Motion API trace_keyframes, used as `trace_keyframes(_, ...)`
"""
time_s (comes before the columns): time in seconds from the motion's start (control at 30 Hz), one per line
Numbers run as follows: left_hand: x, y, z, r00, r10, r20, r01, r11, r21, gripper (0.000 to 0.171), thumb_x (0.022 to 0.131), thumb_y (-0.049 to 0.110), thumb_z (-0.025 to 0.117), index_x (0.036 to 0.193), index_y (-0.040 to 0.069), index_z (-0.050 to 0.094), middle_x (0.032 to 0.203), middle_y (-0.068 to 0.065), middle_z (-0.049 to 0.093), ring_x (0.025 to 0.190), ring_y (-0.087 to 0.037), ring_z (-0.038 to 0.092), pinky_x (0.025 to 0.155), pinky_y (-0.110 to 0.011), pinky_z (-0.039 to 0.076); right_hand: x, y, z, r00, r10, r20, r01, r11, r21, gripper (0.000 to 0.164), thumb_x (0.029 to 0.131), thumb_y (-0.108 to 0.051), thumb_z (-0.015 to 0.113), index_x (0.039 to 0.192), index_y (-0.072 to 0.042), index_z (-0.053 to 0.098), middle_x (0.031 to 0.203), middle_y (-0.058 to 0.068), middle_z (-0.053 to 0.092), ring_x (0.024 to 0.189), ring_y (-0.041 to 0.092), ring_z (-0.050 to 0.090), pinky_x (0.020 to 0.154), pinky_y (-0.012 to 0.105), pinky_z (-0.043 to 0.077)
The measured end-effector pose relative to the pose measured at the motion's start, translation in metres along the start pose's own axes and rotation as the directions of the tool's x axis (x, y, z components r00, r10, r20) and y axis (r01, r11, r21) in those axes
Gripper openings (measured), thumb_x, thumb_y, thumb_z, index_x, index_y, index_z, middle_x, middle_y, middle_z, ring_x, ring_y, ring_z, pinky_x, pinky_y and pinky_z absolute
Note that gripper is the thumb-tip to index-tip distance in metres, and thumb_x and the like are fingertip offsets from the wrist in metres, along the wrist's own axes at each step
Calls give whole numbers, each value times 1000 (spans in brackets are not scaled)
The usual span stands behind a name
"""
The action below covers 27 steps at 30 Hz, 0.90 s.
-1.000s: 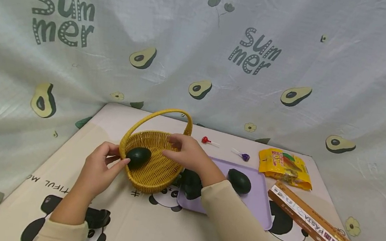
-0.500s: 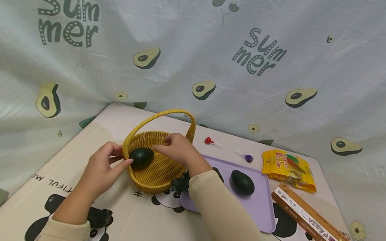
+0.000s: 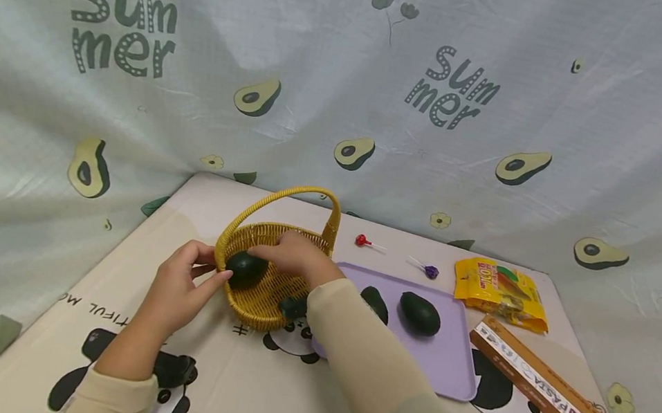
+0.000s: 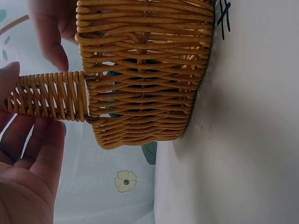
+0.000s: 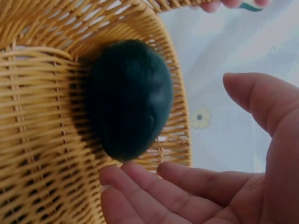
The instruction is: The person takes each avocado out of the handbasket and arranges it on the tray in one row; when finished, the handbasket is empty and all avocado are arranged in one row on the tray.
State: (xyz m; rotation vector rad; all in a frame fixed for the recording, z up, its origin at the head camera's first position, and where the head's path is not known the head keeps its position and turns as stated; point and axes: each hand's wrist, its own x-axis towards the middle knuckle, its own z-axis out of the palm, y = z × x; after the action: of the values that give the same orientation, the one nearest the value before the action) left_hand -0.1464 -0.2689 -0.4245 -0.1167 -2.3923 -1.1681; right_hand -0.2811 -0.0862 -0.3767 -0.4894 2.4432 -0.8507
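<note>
A yellow wicker basket point(image 3: 270, 307) with an arched handle stands on the table, and a dark green avocado point(image 3: 246, 271) lies inside at its left end. My left hand point(image 3: 178, 288) grips the base of the handle point(image 4: 51, 95) between thumb and fingers, outside the basket. Reaching in over the basket, my right hand point(image 3: 293, 255) is close beside the avocado. The right wrist view shows its fingers point(image 5: 182, 191) spread, thumb apart, fingertips right at the avocado's narrow end.
Right of the basket, a lilac tray point(image 3: 441, 367) bears two more avocados. Behind it lie a red lollipop point(image 3: 361, 240) and a purple lollipop point(image 3: 431, 272). Farther right are a yellow snack bag point(image 3: 501, 293) and a long pasta box point(image 3: 553, 396). A printed curtain point(image 3: 315, 44) hangs behind.
My right hand has moved left and lower into the basket, toward the avocado in it. My left hand keeps its grip on the handle. The head view has shifted slightly.
</note>
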Motion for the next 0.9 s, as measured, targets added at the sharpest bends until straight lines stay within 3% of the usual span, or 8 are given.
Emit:
trace_keyframes(0.1, 1, 1, 1, 1000, 11, -5, -11, 1000, -5, 33, 92, 8, 78, 116, 3, 56, 118, -11, 62, 113, -29, 66, 96, -44, 58, 4, -3, 3, 1000, -7, 25, 6, 1000, 23, 58, 92, -59, 68, 104, -3, 69, 71, 0, 54, 65, 16, 53, 73, 37, 55)
trace_keyframes(0.17, 2, 2, 2, 1000, 18, -5, -18, 1000, -4, 33, 92, 8, 78, 116, 3, 56, 118, -11, 62, 112, -29, 66, 96, -44, 58, 6, -4, 4, 999, -12, 40, 10, 999, 51, 56, 92, -57, 69, 106, -2, 70, 74, 2, 57, 68, 18, 56, 76, 38, 58)
trace_keyframes(0.27, 3, 3, 2, 1000, 24, -5, -24, 1000, 1, 33, 91, 8, 78, 116, 3, 57, 117, -12, 62, 112, -29, 66, 95, -44, 58, 10, -4, 6, 999, -19, 48, 14, 995, 97, 54, 93, -54, 70, 121, -7, 70, 100, 3, 70, 85, 18, 66, 85, 38, 61)
trace_keyframes(0.37, 5, 4, 2, 1000, 22, -2, -22, 1000, -1, 33, 91, 8, 78, 115, 3, 57, 117, -12, 63, 112, -29, 66, 95, -45, 58, 15, -4, 8, 997, -32, 65, 23, 991, 128, 56, 95, -51, 69, 139, -15, 65, 132, 5, 67, 106, 20, 68, 93, 40, 62)
trace_keyframes(0.73, 5, 1, 3, 1000, 10, 1, -10, 1000, -22, 32, 92, 8, 77, 115, 4, 57, 119, -11, 62, 114, -29, 66, 96, -44, 58, 21, -5, 19, 985, -116, 128, 100, 987, 127, 31, 97, -30, 72, 127, -22, 73, 130, 2, 67, 106, 19, 65, 90, 43, 62)
trace_keyframes(0.9, 1, -2, 1, 1000, 8, -3, -8, 1000, -9, 31, 92, 7, 77, 114, 3, 56, 118, -11, 63, 113, -30, 67, 95, -44, 58, 20, -8, 26, 980, -73, 185, 42, 985, 167, 31, 91, -21, 79, 121, -23, 75, 128, 3, 64, 108, 24, 64, 87, 47, 63)
